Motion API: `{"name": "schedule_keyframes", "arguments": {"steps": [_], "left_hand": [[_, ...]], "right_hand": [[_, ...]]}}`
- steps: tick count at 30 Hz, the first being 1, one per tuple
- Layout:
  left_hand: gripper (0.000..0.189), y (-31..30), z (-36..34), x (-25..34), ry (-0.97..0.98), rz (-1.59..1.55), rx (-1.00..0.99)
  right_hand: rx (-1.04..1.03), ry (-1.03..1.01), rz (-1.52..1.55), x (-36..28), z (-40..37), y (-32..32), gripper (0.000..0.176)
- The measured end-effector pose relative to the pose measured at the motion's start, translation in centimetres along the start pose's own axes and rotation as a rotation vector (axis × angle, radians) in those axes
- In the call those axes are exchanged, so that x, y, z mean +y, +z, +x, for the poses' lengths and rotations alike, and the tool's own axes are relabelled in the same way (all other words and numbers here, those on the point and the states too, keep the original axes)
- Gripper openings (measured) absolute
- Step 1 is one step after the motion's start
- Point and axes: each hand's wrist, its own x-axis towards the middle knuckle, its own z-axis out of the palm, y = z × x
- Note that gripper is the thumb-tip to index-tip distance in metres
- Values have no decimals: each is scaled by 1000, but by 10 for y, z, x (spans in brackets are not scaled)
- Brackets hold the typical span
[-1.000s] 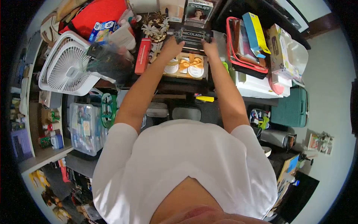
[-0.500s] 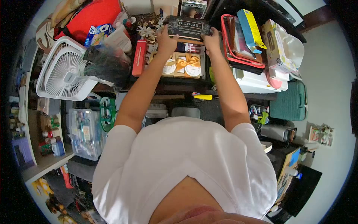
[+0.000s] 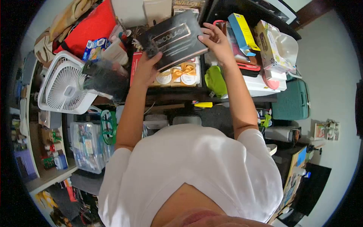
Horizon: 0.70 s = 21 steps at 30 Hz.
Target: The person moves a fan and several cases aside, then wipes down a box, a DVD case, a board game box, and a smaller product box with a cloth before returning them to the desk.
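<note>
A flat black box (image 3: 174, 38) with pale lettering — tilted, lifted above the gold-ribboned box (image 3: 177, 74) — gripped at both ends.

White fan (image 3: 66, 89) tilted at the left, with a red bag (image 3: 90, 26) behind it. On the dark counter (image 3: 177, 95), a gift box with a gold bow (image 3: 177, 75), a green pouch (image 3: 215, 80) just right of it. Blue-and-yellow box (image 3: 242, 32) leaning at the back right. Under the counter edge, a yellow marker (image 3: 204, 104); clear plastic bin (image 3: 89, 145) lower left; teal suitcase (image 3: 291, 100) far right.
</note>
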Motion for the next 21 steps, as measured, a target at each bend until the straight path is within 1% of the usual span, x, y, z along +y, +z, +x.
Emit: {"name": "schedule_keyframes", "arguments": {"steps": [2, 4, 5, 6, 8, 9, 10, 11, 12, 14, 15, 16, 18, 19, 20, 21], "left_hand": [[41, -7, -10, 7, 79, 177, 47], [42, -3, -23, 18, 71, 341, 84], [43, -3, -29, 21, 64, 425, 107], [43, -7, -32, 21, 83, 491, 82], [44, -12, -35, 20, 126, 625, 32], [44, -13, -36, 18, 121, 646, 8], [44, -15, -37, 16, 117, 668, -10], [44, -17, -40, 16, 115, 690, -26], [44, -16, -44, 16, 102, 665, 49], [44, -10, -46, 18, 92, 613, 195], [43, -18, -45, 19, 149, 627, 90], [42, -23, -46, 22, 189, 663, 122], [40, -33, -54, 25, 267, 730, 188], [40, -44, -59, 24, 260, 719, 205], [39, -60, -65, 21, 250, 709, 221], [39, -73, -72, 19, 240, 700, 235]], "right_hand": [[92, -148, -177, -7, -4, 2, 63], [61, -199, -283, -29, -12, 15, 69], [6, -244, -431, -40, -17, 23, 74], [-10, -411, -603, -26, -12, 26, 68], [-56, -436, -1281, -48, -27, 47, 58], [-127, -514, -1305, -50, -26, 54, 53], [-343, -344, -1228, -54, -20, 62, 55], [-474, -229, -1148, -55, -13, 65, 56], [-602, -117, -1063, -54, -3, 68, 57], [-695, -204, -965, -42, 31, 53, 57], [-703, -213, -997, -47, 48, 45, 56], [-738, -274, -989, -49, 69, 33, 54], [-510, -224, -1142, -67, 96, 24, 49], [-400, -289, -1243, -57, 115, 18, 49], [-342, -348, -1327, -31, 143, 5, 50], [-320, -357, -1352, -11, 163, -1, 49]]}}
